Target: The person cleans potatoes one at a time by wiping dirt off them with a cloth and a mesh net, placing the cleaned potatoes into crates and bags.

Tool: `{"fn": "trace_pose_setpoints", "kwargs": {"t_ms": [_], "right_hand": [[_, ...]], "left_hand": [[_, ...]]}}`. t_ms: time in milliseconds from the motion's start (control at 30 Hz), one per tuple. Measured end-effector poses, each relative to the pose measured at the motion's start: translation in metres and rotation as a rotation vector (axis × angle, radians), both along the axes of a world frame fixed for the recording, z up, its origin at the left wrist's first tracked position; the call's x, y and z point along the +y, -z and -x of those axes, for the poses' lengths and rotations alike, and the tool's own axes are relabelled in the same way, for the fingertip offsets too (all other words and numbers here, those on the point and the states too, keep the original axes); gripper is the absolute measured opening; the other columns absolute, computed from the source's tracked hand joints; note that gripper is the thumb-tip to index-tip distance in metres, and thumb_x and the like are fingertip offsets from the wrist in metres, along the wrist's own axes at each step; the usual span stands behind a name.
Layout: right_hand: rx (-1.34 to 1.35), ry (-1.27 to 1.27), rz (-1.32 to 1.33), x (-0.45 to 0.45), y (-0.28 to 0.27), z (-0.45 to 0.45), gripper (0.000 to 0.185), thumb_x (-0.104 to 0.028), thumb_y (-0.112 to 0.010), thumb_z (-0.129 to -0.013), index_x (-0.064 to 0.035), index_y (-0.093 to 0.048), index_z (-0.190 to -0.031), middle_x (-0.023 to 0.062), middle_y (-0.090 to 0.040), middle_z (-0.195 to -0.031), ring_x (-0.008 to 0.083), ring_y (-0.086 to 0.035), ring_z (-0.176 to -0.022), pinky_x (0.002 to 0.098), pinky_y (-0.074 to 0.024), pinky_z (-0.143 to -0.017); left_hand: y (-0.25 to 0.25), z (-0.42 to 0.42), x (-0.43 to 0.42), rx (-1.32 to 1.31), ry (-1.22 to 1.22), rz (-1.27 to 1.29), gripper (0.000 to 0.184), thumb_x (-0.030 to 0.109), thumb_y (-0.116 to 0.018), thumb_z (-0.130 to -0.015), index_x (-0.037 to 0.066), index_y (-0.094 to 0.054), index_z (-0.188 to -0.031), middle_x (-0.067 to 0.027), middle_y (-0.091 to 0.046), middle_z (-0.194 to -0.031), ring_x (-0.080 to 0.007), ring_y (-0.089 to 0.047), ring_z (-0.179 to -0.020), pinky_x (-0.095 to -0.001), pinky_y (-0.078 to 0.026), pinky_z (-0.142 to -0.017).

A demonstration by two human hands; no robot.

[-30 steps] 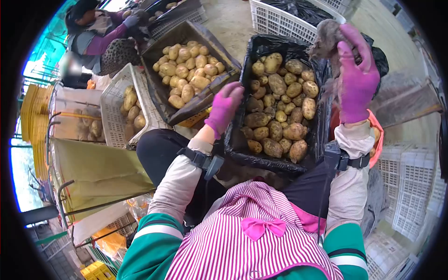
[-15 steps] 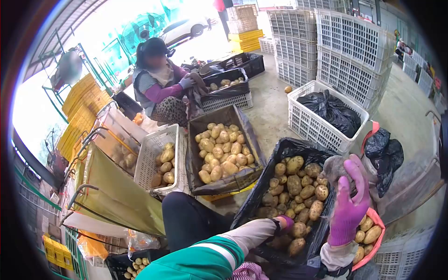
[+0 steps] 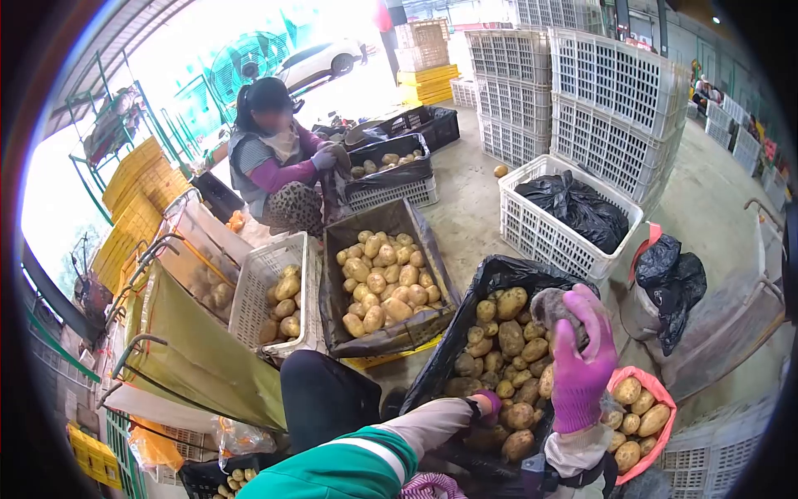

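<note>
Directly before me stands a crate lined with black plastic (image 3: 434,366), holding many dirty, unsorted-looking potatoes (image 3: 511,339). My right hand (image 3: 583,370), in a purple glove, is raised over the crate's right side. Its fingers and thumb curl around a grey, fuzzy cloth (image 3: 550,309). My left hand (image 3: 490,405), also purple-gloved, reaches down among the potatoes at the near side of the crate. The sleeve and wrist hide most of its fingers, so I cannot make out whether it grips a potato.
A second lined crate (image 3: 330,287) of cleaner potatoes stands ahead, beside a white crate (image 3: 249,303) with some potatoes. At right is an orange-red bag (image 3: 665,445) of potatoes. A co-worker (image 3: 278,166) crouches ahead with a cloth. White crates (image 3: 615,91) are stacked behind.
My right hand with the grey cloth has shifted left, closer over the potatoes. My left hand has drawn slightly left and down. The whole view has shifted a little.
</note>
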State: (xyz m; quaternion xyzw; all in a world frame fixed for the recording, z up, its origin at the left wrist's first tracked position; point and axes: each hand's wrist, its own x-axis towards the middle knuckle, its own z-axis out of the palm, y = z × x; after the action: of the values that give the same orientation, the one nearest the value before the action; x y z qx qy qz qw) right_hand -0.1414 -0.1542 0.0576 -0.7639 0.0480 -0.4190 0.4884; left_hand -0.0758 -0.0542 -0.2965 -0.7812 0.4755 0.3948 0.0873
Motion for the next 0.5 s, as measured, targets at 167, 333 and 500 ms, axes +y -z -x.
{"fn": "trace_pose_setpoints", "kwargs": {"t_ms": [167, 333, 500], "right_hand": [[0.026, -0.015, -0.135, -0.002, 0.023, -0.013, 0.029, 0.005, -0.059, -0.077, 0.0022, -0.062, -0.106, 0.0145, -0.060, -0.116, 0.0247, -0.056, -0.113, 0.0344, -0.0408, -0.100], [0.107, -0.064, -0.274, -0.001, 0.044, -0.022, 0.036, 0.004, -0.060, -0.075, 0.0039, -0.060, -0.111, 0.0151, -0.059, -0.118, 0.0253, -0.055, -0.114, 0.0348, -0.0389, -0.102], [0.019, -0.210, -0.060, 0.043, 0.049, -0.025, 0.063, 0.002, -0.056, -0.071, 0.0035, -0.044, -0.133, 0.0193, -0.041, -0.139, 0.0305, -0.039, -0.131, 0.0369, -0.0270, -0.111]], "left_hand": [[-0.078, -0.030, 0.023, 0.527, -0.358, 0.088, 0.052, 0.054, -0.064, -0.079, 0.008, -0.066, -0.104, -0.0042, -0.067, -0.088, -0.0177, -0.064, -0.080, -0.0355, -0.053, -0.067], [-0.223, -0.072, 0.084, 0.987, -0.717, 0.551, 0.055, 0.055, -0.049, -0.093, 0.010, -0.056, -0.125, -0.0029, -0.064, -0.107, -0.0132, -0.062, -0.085, -0.0331, -0.054, -0.074], [-0.296, -0.042, 0.117, 1.684, -1.112, 1.137, 0.062, 0.047, -0.058, -0.091, 0.003, -0.044, -0.132, -0.0091, -0.061, -0.116, -0.0203, -0.061, -0.104, -0.0334, -0.050, -0.088]]}}
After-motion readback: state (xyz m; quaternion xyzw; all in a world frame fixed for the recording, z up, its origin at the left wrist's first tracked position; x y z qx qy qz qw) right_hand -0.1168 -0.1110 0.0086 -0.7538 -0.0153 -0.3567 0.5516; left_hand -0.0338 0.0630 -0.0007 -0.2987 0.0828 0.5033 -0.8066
